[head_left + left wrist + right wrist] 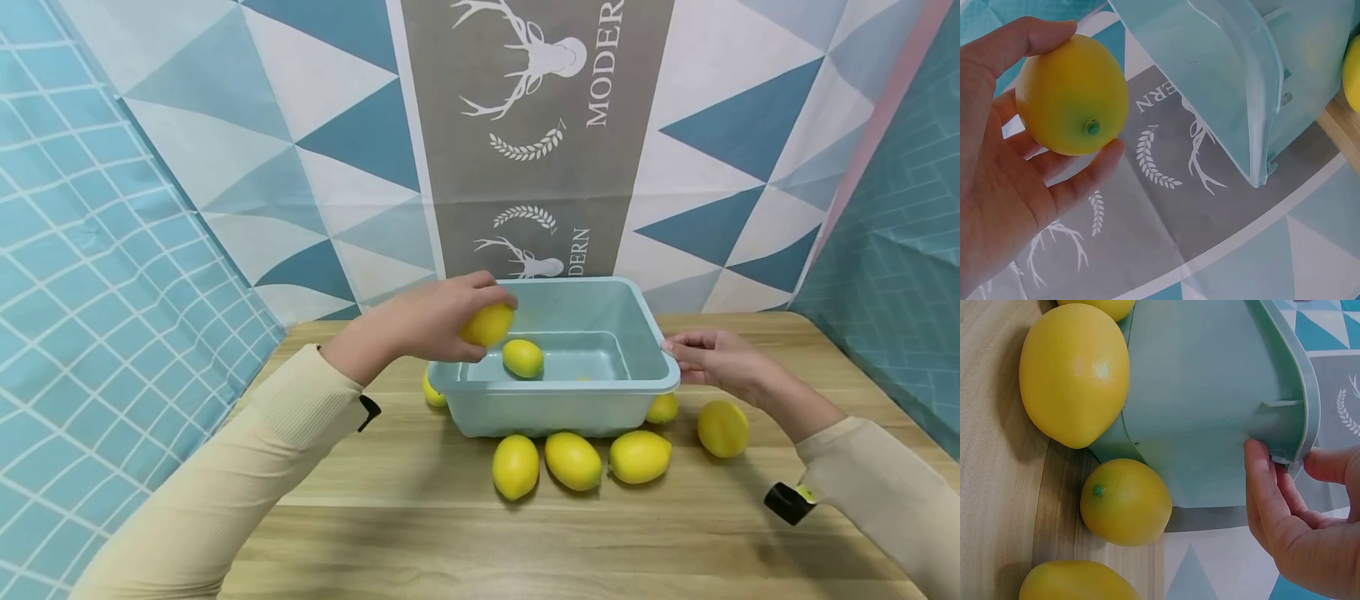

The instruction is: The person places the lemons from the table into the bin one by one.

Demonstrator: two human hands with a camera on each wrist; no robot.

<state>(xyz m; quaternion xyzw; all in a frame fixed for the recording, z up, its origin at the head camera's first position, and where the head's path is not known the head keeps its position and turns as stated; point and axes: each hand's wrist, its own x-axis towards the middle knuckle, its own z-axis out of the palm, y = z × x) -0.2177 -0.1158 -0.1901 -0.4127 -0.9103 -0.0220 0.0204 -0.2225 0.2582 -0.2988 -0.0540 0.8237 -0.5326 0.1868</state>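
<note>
A yellow lemon (pixel 489 325) is held in my left hand (pixel 442 318), above the left part of a light blue plastic basin (pixel 555 408). In the left wrist view the thumb and fingers curl round this lemon (pixel 1072 94), its green stem end showing. Inside the basin lies another lemon (pixel 522 358), and a sliver of yellow shows behind the front rim. My right hand (pixel 716 362) pinches the basin's right rim. From the right wrist view, its thumb is on the rim and its fingers (pixel 1266 487) are under it, against the outer wall.
Three lemons lie in front of the basin, one of them a lemon (pixel 516 467) at the left. More sit at its sides: a lemon (pixel 433 390) on the left, a lemon (pixel 662 408) and a lemon (pixel 723 429) on the right. Patterned cloth (pixel 330 167) hangs behind the wooden table (pixel 525 550).
</note>
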